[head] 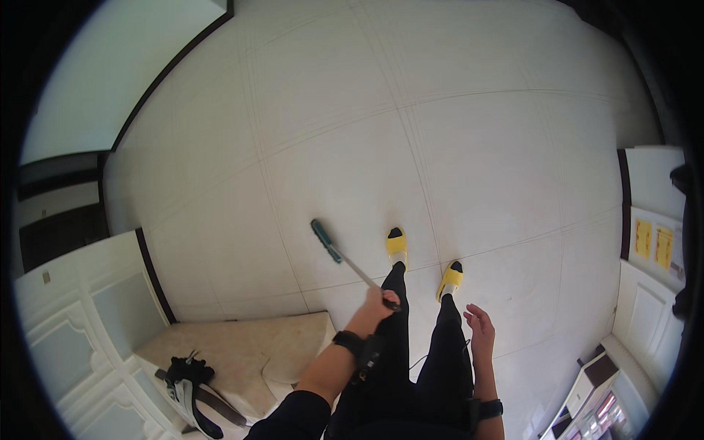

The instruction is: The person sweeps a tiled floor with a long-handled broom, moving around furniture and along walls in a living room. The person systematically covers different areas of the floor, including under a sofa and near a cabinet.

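My left hand (384,300) is closed around the dark grip of a long-handled brush (357,268). Its pale handle runs up and left to a narrow green brush head (325,241), which is at the tiled floor (341,165), left of my feet. On the right, my right hand (480,320) hangs beside my leg, fingers loosely curled and holding nothing. I wear yellow slippers, one on the left foot (396,245) and one on the right foot (451,280). Dark straps circle both forearms.
A beige bench or low box (297,330) stands at lower left, with a black and grey bag (190,385) on it. White panelling (60,335) lines the left side. At right are a white panelled door or cabinet (649,308) and yellow papers (642,238) on the wall.
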